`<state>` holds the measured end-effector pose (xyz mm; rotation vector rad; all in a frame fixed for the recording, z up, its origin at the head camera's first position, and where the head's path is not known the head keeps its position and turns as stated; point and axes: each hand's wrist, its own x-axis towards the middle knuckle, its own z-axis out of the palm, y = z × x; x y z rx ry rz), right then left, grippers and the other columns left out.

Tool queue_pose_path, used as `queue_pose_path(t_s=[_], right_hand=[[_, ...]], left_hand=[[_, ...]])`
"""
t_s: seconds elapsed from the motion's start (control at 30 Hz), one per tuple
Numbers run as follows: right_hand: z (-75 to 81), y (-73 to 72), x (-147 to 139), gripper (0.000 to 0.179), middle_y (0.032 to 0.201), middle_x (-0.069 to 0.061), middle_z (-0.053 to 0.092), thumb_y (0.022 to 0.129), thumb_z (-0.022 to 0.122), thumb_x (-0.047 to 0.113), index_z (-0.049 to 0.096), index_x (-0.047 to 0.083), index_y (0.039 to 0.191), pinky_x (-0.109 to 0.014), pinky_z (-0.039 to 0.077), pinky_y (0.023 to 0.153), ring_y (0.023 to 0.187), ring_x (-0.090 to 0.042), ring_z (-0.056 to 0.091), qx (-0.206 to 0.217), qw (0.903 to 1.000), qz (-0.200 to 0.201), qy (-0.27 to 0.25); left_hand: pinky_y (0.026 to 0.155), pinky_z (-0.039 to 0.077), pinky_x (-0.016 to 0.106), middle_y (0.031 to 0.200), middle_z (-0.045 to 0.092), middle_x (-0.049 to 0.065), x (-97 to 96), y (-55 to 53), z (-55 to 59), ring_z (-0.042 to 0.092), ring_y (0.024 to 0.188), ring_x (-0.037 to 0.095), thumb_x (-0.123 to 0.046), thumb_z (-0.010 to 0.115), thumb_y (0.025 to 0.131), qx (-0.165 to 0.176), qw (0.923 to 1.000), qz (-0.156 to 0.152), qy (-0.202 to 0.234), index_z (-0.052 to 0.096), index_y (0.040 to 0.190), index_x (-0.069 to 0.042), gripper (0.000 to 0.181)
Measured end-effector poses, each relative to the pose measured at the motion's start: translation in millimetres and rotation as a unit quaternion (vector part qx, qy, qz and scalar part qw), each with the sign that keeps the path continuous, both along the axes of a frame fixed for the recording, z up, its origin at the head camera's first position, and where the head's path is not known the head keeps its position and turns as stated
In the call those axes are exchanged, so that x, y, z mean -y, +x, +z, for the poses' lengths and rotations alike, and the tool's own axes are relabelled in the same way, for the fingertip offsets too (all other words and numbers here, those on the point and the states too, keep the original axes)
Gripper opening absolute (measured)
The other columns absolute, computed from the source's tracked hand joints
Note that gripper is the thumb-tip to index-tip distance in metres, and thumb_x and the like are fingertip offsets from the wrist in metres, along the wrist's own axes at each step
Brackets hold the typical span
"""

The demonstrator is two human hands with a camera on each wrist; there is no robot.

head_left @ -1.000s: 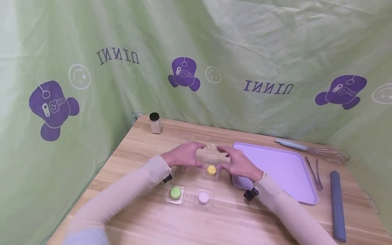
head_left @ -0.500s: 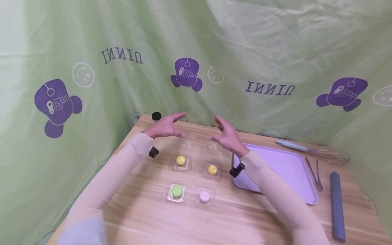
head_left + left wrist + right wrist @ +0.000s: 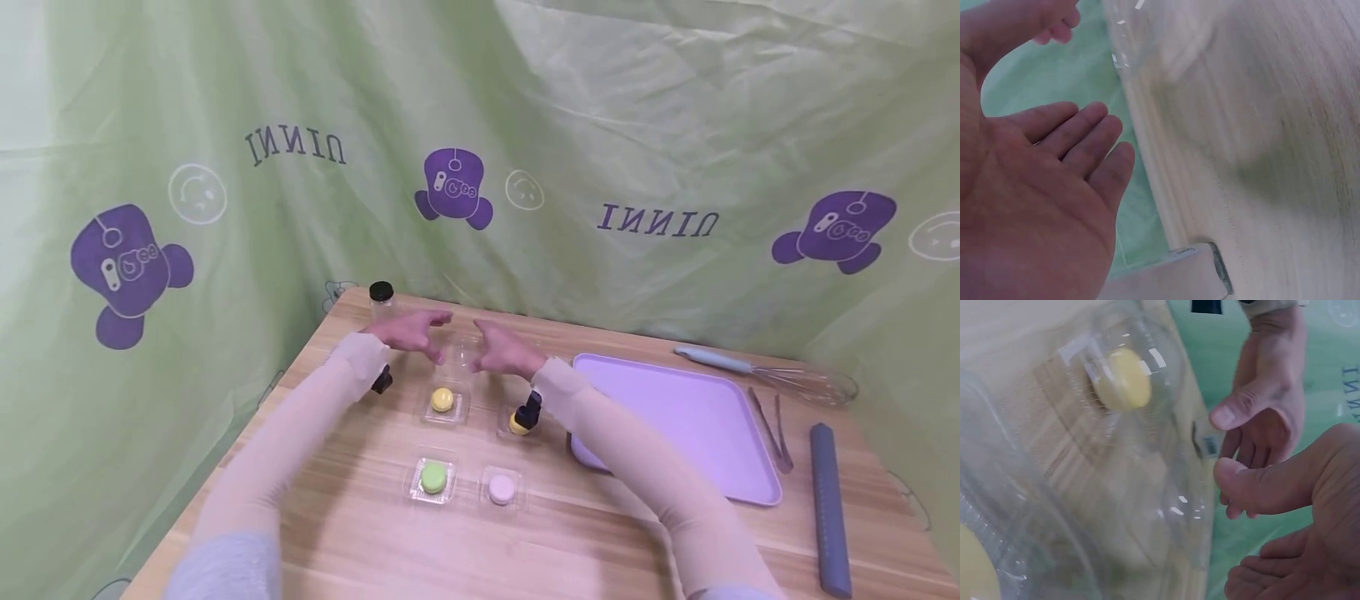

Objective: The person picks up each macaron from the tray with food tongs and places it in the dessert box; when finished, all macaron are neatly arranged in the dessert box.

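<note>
Both hands hover at the far side of the table, around the raised clear lid of the back-left plastic box. My left hand is left of the lid, fingers extended and thumb apart, holding nothing. On the lid's right, my right hand has its thumb and fingers spread; whether it touches the plastic is unclear. A yellow macaron sits in that box, and the right wrist view shows it under clear plastic. Another yellow macaron is partly hidden by the right wrist camera.
Nearer lie open boxes with a green macaron and a pink macaron. A black-capped jar stands behind the left hand. On the right are a purple tray, a whisk, tongs and a blue-grey bar.
Both hands left the yellow macaron boxes and rose toward the table's far side. Since then my right hand has moved left and down, closer to my left hand, which has lowered slightly.
</note>
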<state>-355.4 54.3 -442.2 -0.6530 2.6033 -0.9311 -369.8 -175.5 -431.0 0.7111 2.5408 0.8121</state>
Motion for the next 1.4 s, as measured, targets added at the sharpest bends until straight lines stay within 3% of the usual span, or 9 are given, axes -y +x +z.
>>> queue_pose_path(t_s=[0.1, 0.37, 0.67, 0.93, 1.23, 1.4], right_hand=[[-6.1, -2.2, 4.0, 0.103, 0.154, -0.028, 0.044, 0.079, 0.08, 0.006, 0.017, 0.0, 0.16, -0.052, 0.047, 0.115, 0.133, -0.041, 0.054, 0.01, 0.9999, 0.004, 0.012], [-12.8, -1.2, 10.5, 0.099, 0.152, -0.029, 0.046, 0.081, 0.079, 0.007, 0.018, -0.001, 0.159, -0.051, 0.041, 0.12, 0.137, -0.042, 0.051, 0.02, 0.9986, -0.001, 0.048], [-14.0, 1.8, 18.5, 0.098, 0.155, -0.027, 0.043, 0.079, 0.077, 0.0, 0.02, -0.003, 0.159, -0.049, 0.04, 0.121, 0.139, -0.041, 0.049, -0.002, 0.9976, -0.015, 0.067], [-17.3, -0.3, 21.6, 0.096, 0.156, -0.023, 0.04, 0.08, 0.078, 0.003, 0.024, -0.002, 0.158, -0.048, 0.044, 0.119, 0.136, -0.039, 0.052, -0.014, 0.9974, -0.015, 0.069], [-10.5, 2.5, 12.8, 0.08, 0.157, -0.019, 0.045, 0.084, 0.077, 0.008, 0.038, 0.004, 0.154, -0.054, 0.047, 0.115, 0.14, -0.038, 0.048, -0.031, 0.9983, -0.013, -0.048], [-3.1, 7.4, 4.3, 0.077, 0.152, -0.015, 0.049, 0.085, 0.077, 0.015, 0.04, 0.008, 0.153, -0.055, 0.048, 0.112, 0.136, -0.035, 0.051, -0.094, 0.9931, -0.007, -0.07]], left_hand=[[0.126, 0.025, 0.059, 0.166, 0.026, 0.022, -0.2, -1.7, -3.4, 0.027, 0.154, 0.041, -0.016, 0.077, 0.082, 0.009, 0.9999, -0.005, -0.011, 0.019, 0.16, 0.0, 0.098], [0.129, 0.024, 0.054, 0.165, 0.03, 0.022, -7.8, -8.2, -11.1, 0.03, 0.153, 0.039, -0.017, 0.08, 0.077, 0.018, 0.9989, -0.013, -0.042, 0.026, 0.158, 0.001, 0.099], [0.127, 0.029, 0.05, 0.158, 0.044, 0.019, -16.1, -12.1, -15.4, 0.041, 0.148, 0.036, -0.017, 0.083, 0.077, 0.011, 0.9979, -0.015, -0.062, 0.035, 0.154, 0.001, 0.093], [0.122, 0.04, 0.049, 0.147, 0.056, 0.017, -8.5, -5.5, -14.6, 0.053, 0.137, 0.034, -0.014, 0.079, 0.079, 0.005, 0.9997, 0.005, -0.023, 0.042, 0.15, 0.0, 0.081], [0.117, 0.044, 0.053, 0.144, 0.057, 0.02, 7.7, 5.6, -4.2, 0.052, 0.137, 0.037, -0.014, 0.078, 0.08, -0.018, 0.9963, 0.016, 0.083, 0.04, 0.152, 0.0, 0.083], [0.121, 0.039, 0.054, 0.149, 0.054, 0.019, 7.5, 13.2, 5.5, 0.047, 0.143, 0.038, -0.022, 0.08, 0.082, -0.06, 0.9922, 0.019, 0.108, 0.034, 0.156, -0.002, 0.09]])
